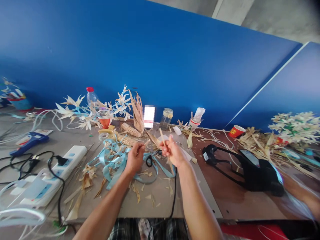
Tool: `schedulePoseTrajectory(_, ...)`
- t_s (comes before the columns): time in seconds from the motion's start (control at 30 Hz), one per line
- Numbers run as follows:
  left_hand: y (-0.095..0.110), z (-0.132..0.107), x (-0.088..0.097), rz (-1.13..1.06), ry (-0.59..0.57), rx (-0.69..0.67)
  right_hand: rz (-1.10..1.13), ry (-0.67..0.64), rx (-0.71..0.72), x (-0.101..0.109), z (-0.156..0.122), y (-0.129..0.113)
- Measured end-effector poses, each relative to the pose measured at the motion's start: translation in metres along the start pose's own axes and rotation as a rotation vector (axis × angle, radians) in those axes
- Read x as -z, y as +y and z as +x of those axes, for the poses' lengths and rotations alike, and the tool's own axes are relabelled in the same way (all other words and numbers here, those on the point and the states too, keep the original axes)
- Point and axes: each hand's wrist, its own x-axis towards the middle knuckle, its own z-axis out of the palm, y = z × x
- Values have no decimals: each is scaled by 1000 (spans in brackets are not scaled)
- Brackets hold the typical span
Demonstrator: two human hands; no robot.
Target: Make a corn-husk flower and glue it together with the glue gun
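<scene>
My left hand [135,156] and my right hand [172,151] are raised together over the grey table [160,200], both with fingers closed. Between them they pinch thin strips of dried corn husk [162,136], one strip sticking up from my right hand. Under my hands lie black-handled scissors [149,161] and a tangle of light blue ribbon [117,160]. Dried corn cobs [130,130] and loose husk scraps [87,176] lie just beyond and to the left.
A white power strip [60,171] with black cables sits at left, a blue glue gun [28,141] further left. Husk flowers [87,113], a plastic bottle [91,96], a glass jar [166,118] and cups line the blue wall. A black bag [257,170] and another person's arm [303,196] are at right.
</scene>
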Motion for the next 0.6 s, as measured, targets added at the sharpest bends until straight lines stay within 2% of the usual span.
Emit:
schedulePoseTrajectory(0.13,5,-1,-3,-102,-48,70,-353,88,123,-17,10,24)
schedulePoseTrajectory(0.3,12,2,-1,-228,-70,177,-713,73,283,-29,13,39)
schedulePoseTrajectory(0.47,14,3,0,-281,-94,251,-877,-29,415,-35,7,35)
schedulePoseTrajectory(0.6,12,3,0,-253,-109,263,-939,41,423,-36,7,35)
